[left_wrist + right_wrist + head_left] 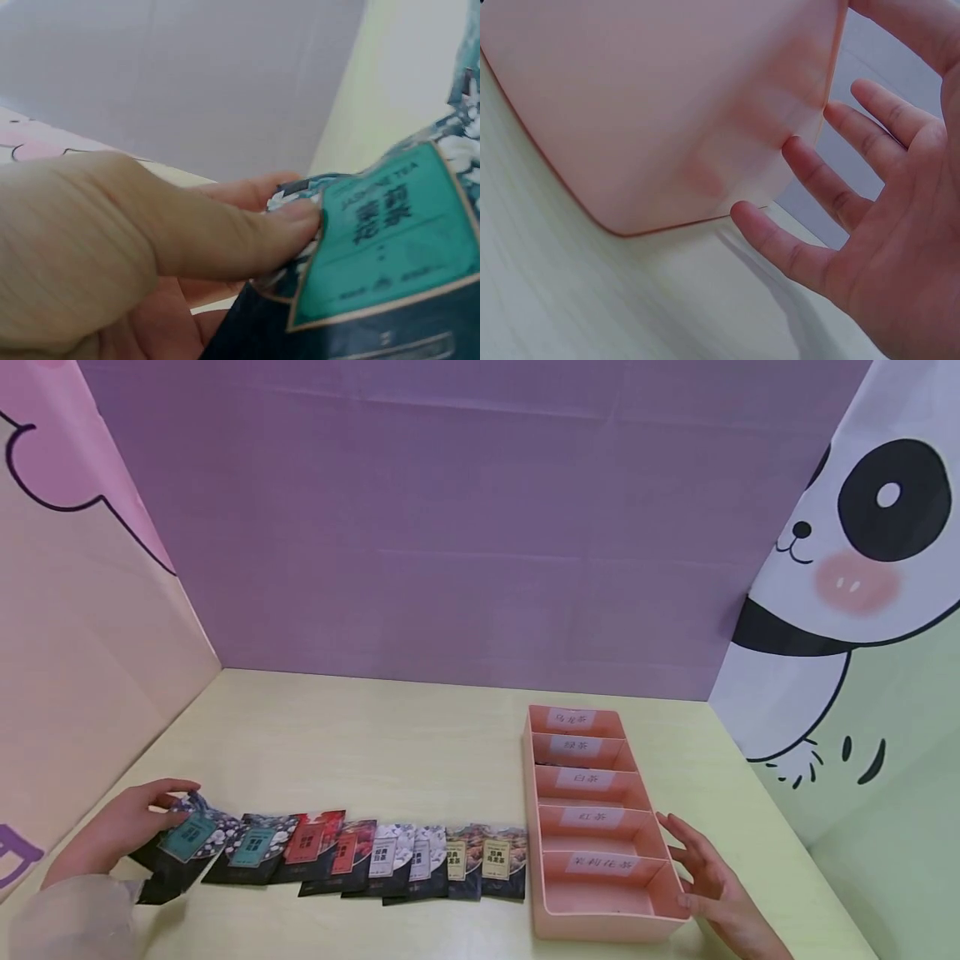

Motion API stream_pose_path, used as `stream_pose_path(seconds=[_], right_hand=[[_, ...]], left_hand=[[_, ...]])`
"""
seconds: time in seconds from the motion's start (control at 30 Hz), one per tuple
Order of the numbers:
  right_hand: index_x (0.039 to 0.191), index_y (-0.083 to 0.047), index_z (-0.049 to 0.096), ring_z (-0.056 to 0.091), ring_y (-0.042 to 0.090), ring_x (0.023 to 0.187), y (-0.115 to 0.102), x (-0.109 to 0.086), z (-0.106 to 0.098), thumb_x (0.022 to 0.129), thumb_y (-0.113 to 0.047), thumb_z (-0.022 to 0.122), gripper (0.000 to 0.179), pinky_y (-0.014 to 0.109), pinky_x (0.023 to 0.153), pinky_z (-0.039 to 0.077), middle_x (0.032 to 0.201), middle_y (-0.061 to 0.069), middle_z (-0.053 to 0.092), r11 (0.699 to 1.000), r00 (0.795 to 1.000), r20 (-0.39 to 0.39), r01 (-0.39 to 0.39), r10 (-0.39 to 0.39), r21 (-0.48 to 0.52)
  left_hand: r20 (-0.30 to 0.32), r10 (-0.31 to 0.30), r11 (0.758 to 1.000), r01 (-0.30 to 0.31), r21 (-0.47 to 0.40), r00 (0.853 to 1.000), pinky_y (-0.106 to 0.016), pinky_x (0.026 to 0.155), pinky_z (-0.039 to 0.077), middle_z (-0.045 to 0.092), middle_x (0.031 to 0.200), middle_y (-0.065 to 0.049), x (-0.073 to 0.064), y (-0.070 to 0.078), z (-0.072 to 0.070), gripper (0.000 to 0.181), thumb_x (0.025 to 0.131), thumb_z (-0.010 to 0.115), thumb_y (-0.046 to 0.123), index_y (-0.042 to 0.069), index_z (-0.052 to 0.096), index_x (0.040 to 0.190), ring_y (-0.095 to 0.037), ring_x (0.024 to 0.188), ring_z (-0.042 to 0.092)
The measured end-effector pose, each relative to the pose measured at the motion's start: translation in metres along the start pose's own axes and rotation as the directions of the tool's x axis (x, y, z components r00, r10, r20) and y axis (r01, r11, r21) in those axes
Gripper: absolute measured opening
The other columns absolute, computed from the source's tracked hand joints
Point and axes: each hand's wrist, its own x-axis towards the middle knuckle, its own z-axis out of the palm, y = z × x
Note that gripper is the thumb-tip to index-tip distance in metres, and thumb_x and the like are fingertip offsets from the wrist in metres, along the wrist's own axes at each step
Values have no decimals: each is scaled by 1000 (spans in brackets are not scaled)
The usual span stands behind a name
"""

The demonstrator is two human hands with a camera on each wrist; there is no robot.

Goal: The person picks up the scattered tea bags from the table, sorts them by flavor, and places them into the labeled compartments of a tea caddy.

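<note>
At the left end of a row of tea packets, my left hand (123, 827) pinches a dark jasmine tea packet (191, 837) by its edge. In the left wrist view, the thumb presses on the packet beside its green label (390, 240). Another dark packet corner (161, 887) shows beneath it. On the right, my right hand (708, 881) is at the side of a pink divided box (607, 928), fingers extended and spread. The right wrist view shows the fingertips at or close to the wall of the box (667, 112); firm contact cannot be judged.
Overlapping packets run toward the box: another green-label one (253, 850), red-label ones (307, 843), white-label ones (384, 856) and yellow-label ones (497, 858). Paper labels (592, 817) mark the box's several compartments. A dark edge shows inside the second from the back. A purple wall (465, 527) stands behind the table.
</note>
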Motion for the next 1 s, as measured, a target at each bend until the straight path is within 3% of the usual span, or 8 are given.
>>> stream_pose_path(seconds=[0.13, 0.37, 0.5, 0.6, 0.7, 0.8, 0.9, 1.0], right_hand=[[157, -30, 22, 48, 1, 128, 0, -1, 0, 99, -3, 51, 70, 33, 96, 49, 149, -28, 34, 1000, 1000, 8, -3, 3, 19], [157, -28, 21, 49, 0, 126, 0, -1, 1, 98, -3, 52, 71, 33, 94, 50, 148, -29, 35, 1000, 1000, -15, -19, 19, -3], [154, -34, 24, 49, 1, 126, 0, -1, 0, 98, -2, 51, 70, 33, 94, 51, 149, -28, 34, 1000, 1000, -4, 0, 0, -17], [155, -33, 24, 49, 1, 125, 0, 0, 0, 98, 0, 50, 71, 33, 93, 51, 150, -28, 33, 1000, 1000, -1, 12, -12, -29], [155, -32, 24, 50, 2, 125, 0, 0, 0, 97, 1, 51, 72, 33, 93, 51, 149, -28, 34, 999, 1000, -8, 10, -10, -34], [155, -32, 24, 50, 2, 125, 0, 0, 1, 97, 1, 51, 72, 34, 92, 52, 149, -28, 34, 999, 1000, -12, 10, -11, -42], [156, -31, 23, 50, 2, 125, -1, 0, 2, 97, -1, 52, 73, 34, 92, 52, 149, -28, 34, 999, 1000, -18, 1, -2, -46], [158, -25, 19, 50, 1, 125, -2, 0, 3, 97, -2, 53, 74, 34, 92, 52, 149, -28, 34, 999, 1000, -25, -19, 18, -43]], left_hand=[[-38, 18, 996, -21, -90, 999, -41, 70, 50, 55, 110, -34, -5, 3, -4, 39, 97, 61, 5, -13, 48, 129, -38, 95, 56], [-126, 70, 971, -96, -217, 990, -28, 65, 49, 60, 104, -11, -7, 17, -2, 24, 95, 65, 4, 16, 63, 116, -5, 81, 56], [-189, 75, 952, -126, -278, 979, -28, 60, 49, 59, 99, -2, -4, 27, 6, 30, 95, 66, 5, 29, 62, 112, -6, 75, 57], [-217, 72, 942, -137, -305, 973, -27, 59, 50, 58, 98, -1, -1, 34, 10, 29, 95, 65, 3, 27, 61, 112, -7, 73, 57], [-228, 57, 941, -129, -313, 972, -25, 62, 52, 57, 100, -6, 3, 42, 14, 24, 96, 63, 1, 10, 58, 118, -6, 75, 56], [-248, 32, 950, -107, -294, 968, -22, 65, 53, 58, 107, -16, 6, 49, 16, 32, 97, 62, 2, -5, 50, 125, -4, 78, 55], [-277, 21, 952, -104, -287, 961, -21, 65, 53, 56, 113, -25, 8, 56, 19, 36, 97, 61, 2, -8, 47, 129, -4, 78, 55], [-302, 20, 948, -114, -297, 953, -21, 65, 53, 54, 114, -25, 9, 64, 23, 35, 97, 60, 1, -7, 47, 129, -4, 77, 56]])
